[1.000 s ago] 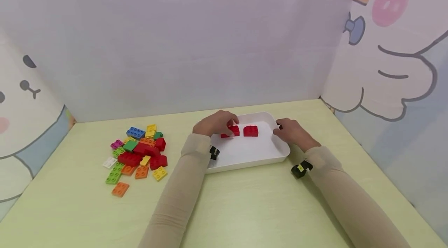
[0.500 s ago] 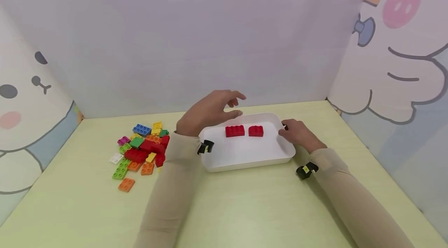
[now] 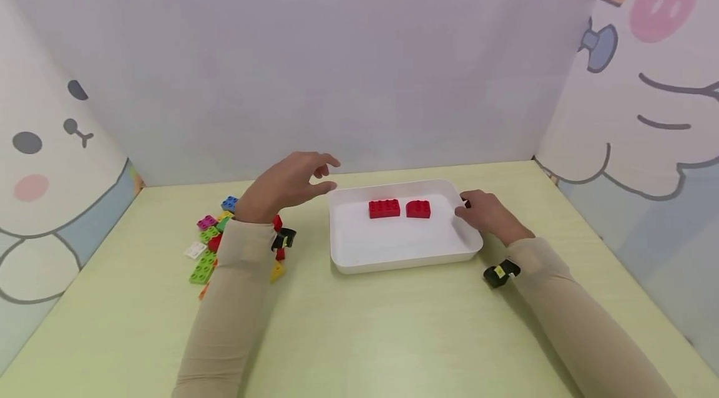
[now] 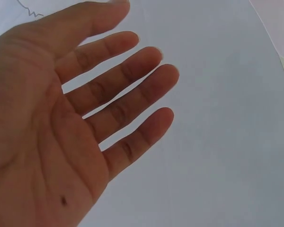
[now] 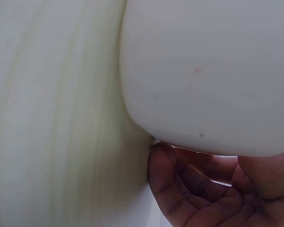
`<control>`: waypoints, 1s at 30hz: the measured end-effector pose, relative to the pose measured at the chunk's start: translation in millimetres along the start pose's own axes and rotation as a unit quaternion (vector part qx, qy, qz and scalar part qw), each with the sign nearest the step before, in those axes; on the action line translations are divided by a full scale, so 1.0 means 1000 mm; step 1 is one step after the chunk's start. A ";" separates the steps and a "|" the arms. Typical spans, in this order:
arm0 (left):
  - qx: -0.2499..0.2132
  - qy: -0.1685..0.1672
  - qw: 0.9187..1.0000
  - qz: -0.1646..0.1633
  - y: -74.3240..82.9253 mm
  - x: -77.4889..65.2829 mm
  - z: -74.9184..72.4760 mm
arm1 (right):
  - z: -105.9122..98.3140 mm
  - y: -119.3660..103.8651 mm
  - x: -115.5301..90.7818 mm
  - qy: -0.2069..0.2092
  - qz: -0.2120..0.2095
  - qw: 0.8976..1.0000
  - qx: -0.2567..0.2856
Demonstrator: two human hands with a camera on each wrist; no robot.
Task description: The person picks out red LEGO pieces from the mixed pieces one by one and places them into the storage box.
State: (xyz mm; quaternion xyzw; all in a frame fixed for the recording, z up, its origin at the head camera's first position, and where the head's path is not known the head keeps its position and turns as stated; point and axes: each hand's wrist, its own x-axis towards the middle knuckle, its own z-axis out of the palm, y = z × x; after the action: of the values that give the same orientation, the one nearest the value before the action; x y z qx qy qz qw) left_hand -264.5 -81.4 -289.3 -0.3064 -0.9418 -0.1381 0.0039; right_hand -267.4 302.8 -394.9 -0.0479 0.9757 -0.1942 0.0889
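Note:
Raised near the back left corner of the white tray, my left hand holds nothing. Its fingers are spread and extended in the left wrist view. My right hand grips the tray's right edge; in the right wrist view the fingers curl at the outside of the tray wall. Two red toy bricks lie inside the tray toward its far side: a longer studded brick and a shorter brick with one rounded end.
Left of the tray, a pile of colourful toy bricks is partly hidden behind the left forearm. A lime brick, a white brick and a blue brick show. A pale curtain closes off the table's back.
My left hand has let go of the longer red brick, leaving it in the tray, then risen and moved left toward the pile. My right hand keeps its grip on the tray's edge.

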 end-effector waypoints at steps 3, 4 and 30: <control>-0.007 0.003 1.000 0.001 -0.001 -0.001 -0.001 | -0.001 0.001 -0.001 -0.002 -0.003 1.000 -0.001; -0.006 0.007 1.000 0.000 -0.001 -0.001 -0.002 | -0.001 0.001 -0.001 -0.001 -0.004 1.000 -0.002; 0.025 -0.086 0.992 -0.093 -0.036 -0.047 0.010 | -0.009 0.018 -0.011 -0.006 -0.004 1.000 -0.004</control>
State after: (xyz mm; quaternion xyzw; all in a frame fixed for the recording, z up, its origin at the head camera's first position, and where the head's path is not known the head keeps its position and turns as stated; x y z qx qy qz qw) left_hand -246.8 -133.9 -312.2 -0.2276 -0.9663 -0.0876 -0.0820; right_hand -259.7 324.4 -392.3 -0.0531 0.9758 -0.1902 0.0941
